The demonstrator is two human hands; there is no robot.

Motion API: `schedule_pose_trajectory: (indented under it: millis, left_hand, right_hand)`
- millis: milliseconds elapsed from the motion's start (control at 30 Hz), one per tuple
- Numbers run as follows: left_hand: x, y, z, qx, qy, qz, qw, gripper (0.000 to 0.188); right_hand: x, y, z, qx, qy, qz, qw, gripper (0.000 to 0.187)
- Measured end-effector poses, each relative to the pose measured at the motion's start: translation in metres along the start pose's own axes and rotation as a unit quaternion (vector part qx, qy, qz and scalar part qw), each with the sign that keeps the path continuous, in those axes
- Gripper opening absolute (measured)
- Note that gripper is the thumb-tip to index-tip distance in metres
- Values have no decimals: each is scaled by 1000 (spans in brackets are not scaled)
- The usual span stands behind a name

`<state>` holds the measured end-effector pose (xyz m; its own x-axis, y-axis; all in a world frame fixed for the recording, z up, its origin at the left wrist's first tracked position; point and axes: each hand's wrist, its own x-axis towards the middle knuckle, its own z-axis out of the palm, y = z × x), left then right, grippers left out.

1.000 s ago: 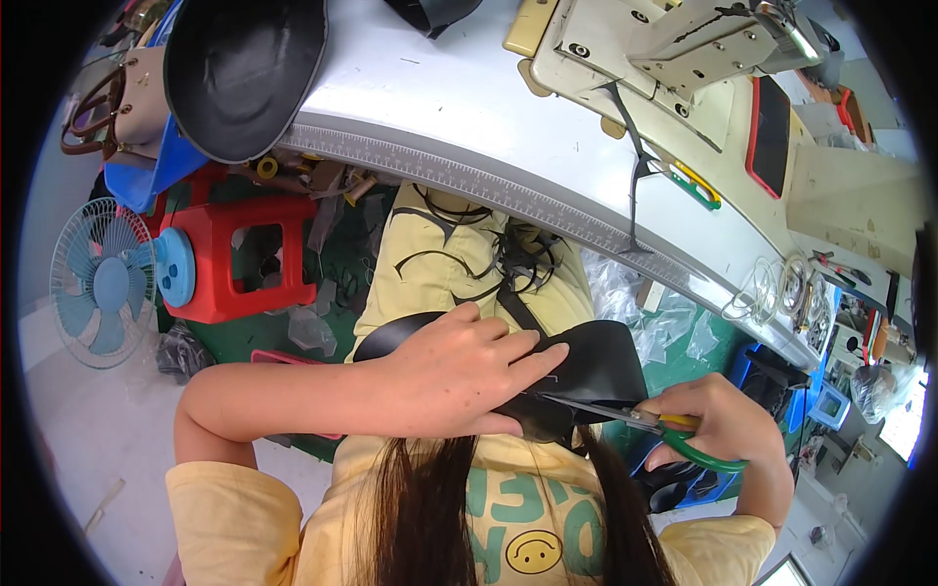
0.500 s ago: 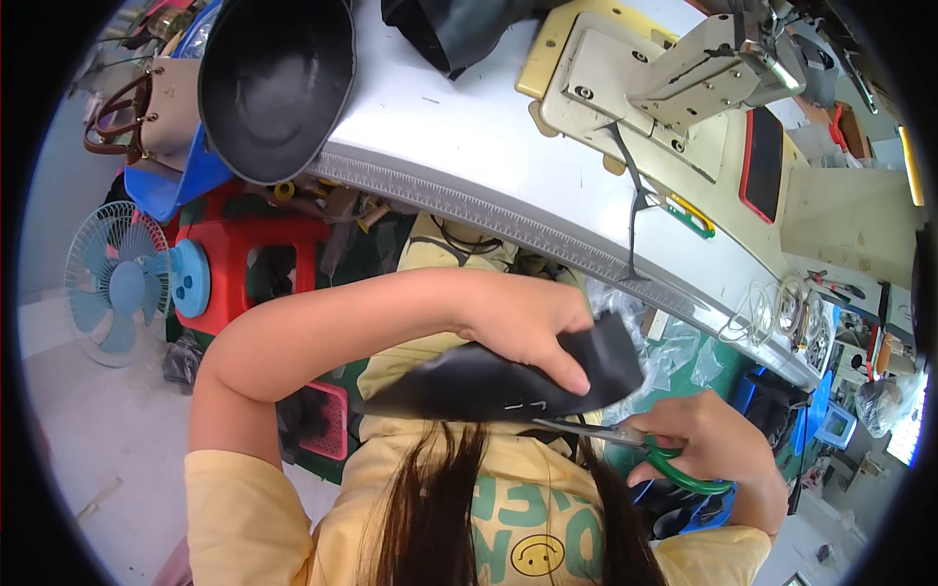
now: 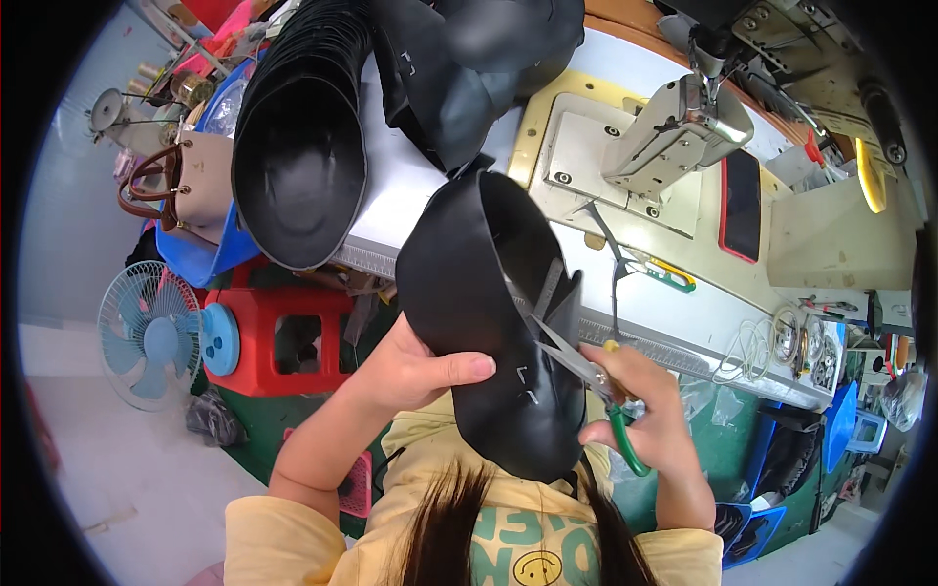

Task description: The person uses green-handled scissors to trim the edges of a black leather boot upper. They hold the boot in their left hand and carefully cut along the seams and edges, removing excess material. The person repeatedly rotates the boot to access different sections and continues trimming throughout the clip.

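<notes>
A black, leather-like shoe upper (image 3: 454, 283) stands opened out in front of my chest, its hollow side facing away and to the right. My left hand (image 3: 415, 371) grips its left side, thumb on the outer face and fingers hidden behind. Small white marks show on its lower part. In my right hand (image 3: 650, 405) is a pair of scissors (image 3: 625, 444) with green handles. Their blades are parted at the upper's right edge; whether they touch it I cannot tell. Beyond lie more black uppers (image 3: 440, 93) and a nested row of them (image 3: 298, 171).
A sewing machine (image 3: 650, 142) stands on the white table, with a red-edged phone (image 3: 740, 205) and a yellow-green cutter (image 3: 669, 273) near it. A ruler strip (image 3: 366, 257) runs along the table edge. At left are a red stool (image 3: 254, 342), a fan (image 3: 151, 332) and a handbag (image 3: 203, 181).
The black upper has been raised toward the table and turned from lying flat to standing opened. My left hand has shifted to its left side. The scissors have come up and their blades have parted.
</notes>
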<state>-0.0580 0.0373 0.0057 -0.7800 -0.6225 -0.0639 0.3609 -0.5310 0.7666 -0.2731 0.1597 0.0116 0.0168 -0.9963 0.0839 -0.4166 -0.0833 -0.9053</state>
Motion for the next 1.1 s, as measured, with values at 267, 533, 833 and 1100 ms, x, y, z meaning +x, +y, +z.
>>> schedule_pose_trajectory:
  millis: [267,533,833,1100]
  left_hand:
    - [-1,-13,-7,-29,37,42,998,25]
    - [-3,-14,-10,-40,30,47,998,22]
    - [1,-22,-20,-51,-17,54,997,27]
    - [-1,-24,-10,-18,61,30,998,20]
  right_hand:
    - [-1,1,9,-86,18,-17,996,68]
    - [-1,5,18,-16,-13,-16,1000,68]
    - [-5,-2,21,-53,13,9,998,66]
    - [-2,1,29,-76,30,10,997,69]
